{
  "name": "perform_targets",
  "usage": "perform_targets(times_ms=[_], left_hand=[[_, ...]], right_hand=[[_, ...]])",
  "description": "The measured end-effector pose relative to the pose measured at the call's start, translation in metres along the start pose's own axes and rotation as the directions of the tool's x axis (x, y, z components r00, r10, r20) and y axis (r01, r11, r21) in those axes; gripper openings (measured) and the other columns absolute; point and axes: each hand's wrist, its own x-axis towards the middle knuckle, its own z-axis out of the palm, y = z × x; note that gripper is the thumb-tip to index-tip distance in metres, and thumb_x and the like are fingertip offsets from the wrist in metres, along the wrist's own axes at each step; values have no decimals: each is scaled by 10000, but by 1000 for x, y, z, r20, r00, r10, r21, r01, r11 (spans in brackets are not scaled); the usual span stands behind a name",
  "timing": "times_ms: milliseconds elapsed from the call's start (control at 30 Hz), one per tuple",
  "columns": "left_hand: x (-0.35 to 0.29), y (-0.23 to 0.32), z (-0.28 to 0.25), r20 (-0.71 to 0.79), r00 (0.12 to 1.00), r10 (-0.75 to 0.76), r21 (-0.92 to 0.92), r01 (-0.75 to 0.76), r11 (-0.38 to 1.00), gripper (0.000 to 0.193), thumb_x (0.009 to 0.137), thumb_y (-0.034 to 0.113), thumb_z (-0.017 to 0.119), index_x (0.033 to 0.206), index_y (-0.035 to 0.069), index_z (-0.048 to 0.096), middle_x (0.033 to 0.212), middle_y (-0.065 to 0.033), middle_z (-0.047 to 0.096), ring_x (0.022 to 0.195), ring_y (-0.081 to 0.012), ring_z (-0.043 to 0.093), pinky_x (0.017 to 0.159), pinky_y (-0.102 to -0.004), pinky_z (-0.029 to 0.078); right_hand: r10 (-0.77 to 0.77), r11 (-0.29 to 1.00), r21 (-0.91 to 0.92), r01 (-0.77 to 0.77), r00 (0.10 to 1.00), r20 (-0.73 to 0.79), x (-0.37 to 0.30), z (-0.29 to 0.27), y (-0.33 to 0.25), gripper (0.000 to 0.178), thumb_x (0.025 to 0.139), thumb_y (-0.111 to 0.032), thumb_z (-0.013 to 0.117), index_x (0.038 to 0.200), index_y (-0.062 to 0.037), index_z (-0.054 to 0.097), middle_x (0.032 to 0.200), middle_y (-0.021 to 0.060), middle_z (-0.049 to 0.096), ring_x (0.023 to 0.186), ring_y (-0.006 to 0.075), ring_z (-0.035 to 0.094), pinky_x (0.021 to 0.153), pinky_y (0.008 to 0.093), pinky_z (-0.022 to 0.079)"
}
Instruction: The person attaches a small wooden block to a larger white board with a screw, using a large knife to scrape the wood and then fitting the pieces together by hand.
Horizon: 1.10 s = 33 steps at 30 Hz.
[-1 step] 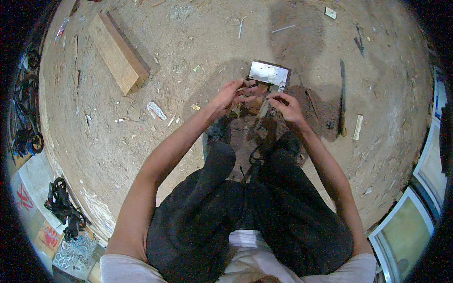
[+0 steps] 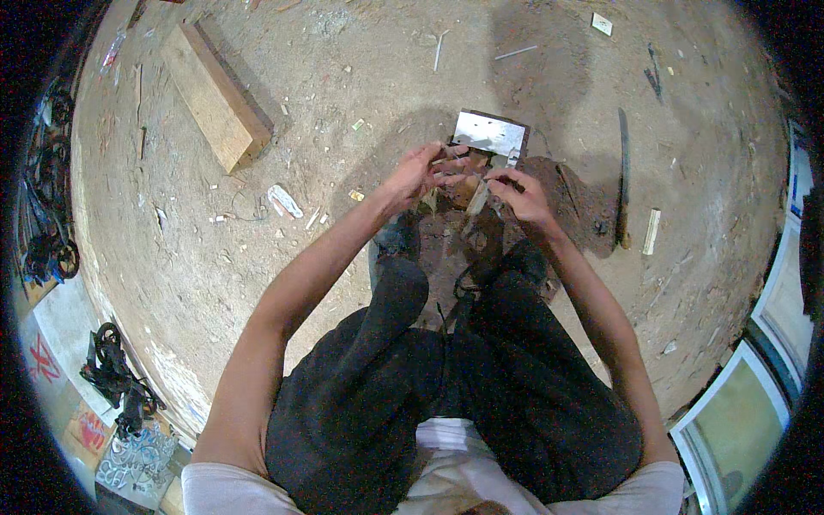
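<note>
My left hand (image 2: 423, 174) is held over the ground between my feet, with its fingers stretched apart and nothing visible in them. Opposite it, my right hand (image 2: 522, 193) has thumb and fingertips pinched together. Whatever lies in that pinch, if anything, is too small to make out. Just beyond both hands sits a flat rectangular plate (image 2: 490, 133) with a bright, shiny white face and a dark edge. A pale narrow strip (image 2: 477, 199) slants below the right fingertips, apart from or touching them I cannot tell. Reddish-brown soil and shadow blur the spot between the hands.
A thick wooden beam (image 2: 215, 99) lies at the far left. To the right are a dark curved rod (image 2: 624, 172) and a short wood strip (image 2: 652, 232). A crumpled white wrapper (image 2: 284, 201) lies left of my hands. Framed panels (image 2: 738, 421) line the right edge.
</note>
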Motion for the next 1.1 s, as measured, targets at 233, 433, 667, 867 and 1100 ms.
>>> perform_targets(times_ms=[233, 433, 667, 867, 1100], left_hand=[[15, -2, -7, -6, 984, 177, 309, -166, 936, 307, 1033, 262, 405, 1165, 3, 505, 1149, -112, 630, 1046, -199, 592, 861, -346, 510], [23, -4, -10, -112, 962, 251, 294, -209, 933, 279, 1026, 269, 428, 1076, 12, 527, 1023, -80, 624, 938, -183, 625, 831, -329, 523], [24, -2, -14, -82, 947, 312, 286, -277, 917, 245, 1019, 248, 451, 1054, 16, 522, 984, -81, 611, 929, -184, 628, 880, -331, 529], [18, -2, -8, -131, 943, 305, 284, -259, 923, 242, 1018, 238, 455, 1056, 9, 525, 973, -93, 615, 926, -192, 633, 882, -331, 531], [17, 0, 1, -13, 968, 250, 219, -241, 945, 226, 1014, 232, 465, 1060, 18, 525, 975, -85, 622, 892, -196, 638, 857, -332, 529]], right_hand=[[-122, 933, -337, 122, 992, 22, 10, 17, -8, 217, 882, -213, 667, 1038, -65, 693, 989, 92, 706, 904, 191, 663, 750, 336, 532], [-40, 927, -375, 28, 999, -24, 21, 25, -22, 228, 900, -237, 622, 1023, -59, 692, 977, 136, 695, 900, 246, 666, 758, 350, 531], [-154, 901, -410, 139, 988, -4, 16, 31, -26, 262, 822, -225, 684, 980, -35, 596, 821, 133, 650, 776, 280, 643, 724, 381, 516], [-96, 907, -414, 80, 995, -17, 19, 40, -23, 383, 771, -237, 720, 1046, -37, 545, 879, 152, 636, 796, 324, 639, 737, 422, 512], [-28, 855, -517, -51, 989, -143, 25, 60, -35, 510, 733, -308, 767, 1091, -3, 572, 1016, 202, 659, 962, 351, 641, 863, 426, 497]])
